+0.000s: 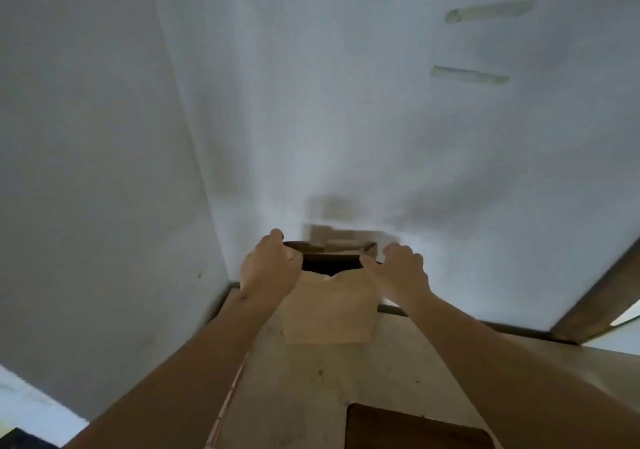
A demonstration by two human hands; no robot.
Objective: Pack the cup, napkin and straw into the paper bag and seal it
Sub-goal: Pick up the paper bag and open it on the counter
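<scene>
A brown paper bag stands upright on the wooden table, close to the white wall. Its mouth is open and dark inside. My left hand grips the left side of the bag's top edge. My right hand grips the right side of the top edge, thumb along the near rim. Nothing of the bag's contents shows; the cup, napkin and straw are out of sight. The picture is blurred.
White walls meet in a corner right behind the bag. Two strips of tape stick to the right wall. A dark brown flat thing lies on the table near me. A dark frame stands at the right.
</scene>
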